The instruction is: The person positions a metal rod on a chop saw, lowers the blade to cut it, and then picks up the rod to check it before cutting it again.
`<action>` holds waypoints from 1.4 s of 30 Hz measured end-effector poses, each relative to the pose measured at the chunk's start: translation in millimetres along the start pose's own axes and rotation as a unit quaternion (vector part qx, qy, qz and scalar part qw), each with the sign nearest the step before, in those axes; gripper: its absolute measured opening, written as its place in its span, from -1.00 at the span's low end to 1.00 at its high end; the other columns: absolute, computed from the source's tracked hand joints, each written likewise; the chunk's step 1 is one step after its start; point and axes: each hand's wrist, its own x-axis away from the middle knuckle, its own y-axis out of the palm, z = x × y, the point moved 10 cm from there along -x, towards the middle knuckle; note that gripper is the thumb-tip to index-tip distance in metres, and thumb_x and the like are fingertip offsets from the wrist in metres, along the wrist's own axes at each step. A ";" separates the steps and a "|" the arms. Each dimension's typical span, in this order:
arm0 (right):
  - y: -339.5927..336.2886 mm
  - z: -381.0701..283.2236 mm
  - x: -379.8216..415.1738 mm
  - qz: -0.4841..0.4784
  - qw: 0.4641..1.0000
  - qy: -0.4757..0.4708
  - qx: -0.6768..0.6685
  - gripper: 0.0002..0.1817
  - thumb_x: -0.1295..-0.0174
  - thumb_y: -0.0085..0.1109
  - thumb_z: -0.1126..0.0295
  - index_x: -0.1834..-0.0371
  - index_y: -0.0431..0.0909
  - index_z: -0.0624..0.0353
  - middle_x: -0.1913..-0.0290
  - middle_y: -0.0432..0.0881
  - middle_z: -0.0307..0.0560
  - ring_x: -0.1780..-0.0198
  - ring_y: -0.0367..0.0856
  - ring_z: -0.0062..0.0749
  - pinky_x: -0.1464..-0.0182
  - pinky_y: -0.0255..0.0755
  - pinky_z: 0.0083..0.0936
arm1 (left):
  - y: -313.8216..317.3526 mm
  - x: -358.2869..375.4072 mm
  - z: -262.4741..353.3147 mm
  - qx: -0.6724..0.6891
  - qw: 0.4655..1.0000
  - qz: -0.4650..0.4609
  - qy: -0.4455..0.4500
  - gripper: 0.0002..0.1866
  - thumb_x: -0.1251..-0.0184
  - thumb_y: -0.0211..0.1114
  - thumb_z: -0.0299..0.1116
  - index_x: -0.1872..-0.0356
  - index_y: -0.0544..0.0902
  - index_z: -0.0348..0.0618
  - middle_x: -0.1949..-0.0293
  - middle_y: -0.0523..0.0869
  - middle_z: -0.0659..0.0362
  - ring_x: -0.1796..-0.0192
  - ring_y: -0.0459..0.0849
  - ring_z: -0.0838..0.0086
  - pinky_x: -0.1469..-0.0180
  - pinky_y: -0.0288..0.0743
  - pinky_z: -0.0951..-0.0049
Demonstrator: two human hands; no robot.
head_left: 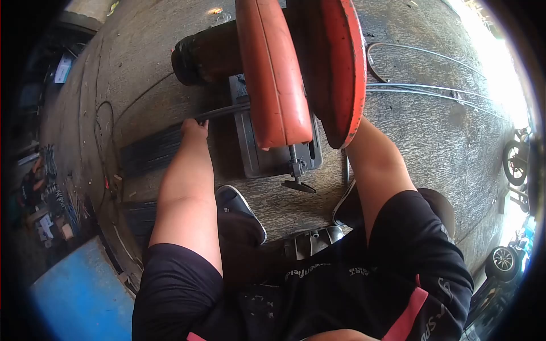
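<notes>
A red cut-off saw point(276, 74) with a red disc guard point(347, 74) stands on a grey metal base point(250, 150) between my arms. My left hand point(195, 127) is closed round dark thin rods point(224, 111) that run under the saw, left of the base. The right forearm reaches up behind the guard, which hides my right hand. Long thin rods point(421, 88) extend from the saw's right side. Below the saw's handle, a clamp screw with a crank point(299, 184) sits at the front of the base.
Bundles of dark rods point(151, 150) lie on the floor at left, beside a loose cable point(98, 133). A blue panel point(85, 290) is at lower left. My shoes point(242, 213) are near the base. Wheels point(504, 260) stand at the right edge.
</notes>
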 end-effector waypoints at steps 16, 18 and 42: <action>-55.2 121.2 -24.5 0.226 0.884 0.175 -0.370 -0.60 -0.27 0.17 0.13 -0.02 0.56 0.19 0.21 0.62 0.06 0.16 0.64 -0.16 0.09 0.56 -0.24 | -0.5 -3.3 -11.9 0.031 0.999 -0.020 0.023 -0.65 -0.49 -0.09 -0.39 -0.19 0.41 -0.33 -0.15 0.48 -0.10 -0.23 0.47 0.06 -0.15 0.59 0.01; -171.7 98.8 41.7 0.313 0.657 0.132 -0.673 -0.61 -0.26 0.17 0.12 0.01 0.56 0.18 0.26 0.62 0.04 0.23 0.63 -0.18 0.14 0.56 -0.24 | 4.4 9.4 -7.5 0.067 0.996 -0.044 0.050 -0.64 -0.50 -0.08 -0.37 -0.19 0.41 -0.34 -0.16 0.48 -0.10 -0.25 0.46 0.05 -0.14 0.60 0.00; -330.6 -133.0 234.6 0.447 0.839 -0.047 -0.306 -0.25 -0.07 0.14 0.45 -0.42 0.16 0.09 -0.21 0.32 0.27 -0.24 0.38 0.22 -0.30 0.32 -0.14 | 18.9 44.3 7.3 -0.219 0.966 -0.088 0.106 -0.59 -0.53 -0.10 -0.34 -0.28 0.32 -0.34 -0.29 0.41 -0.09 -0.35 0.39 0.15 -0.25 0.53 0.24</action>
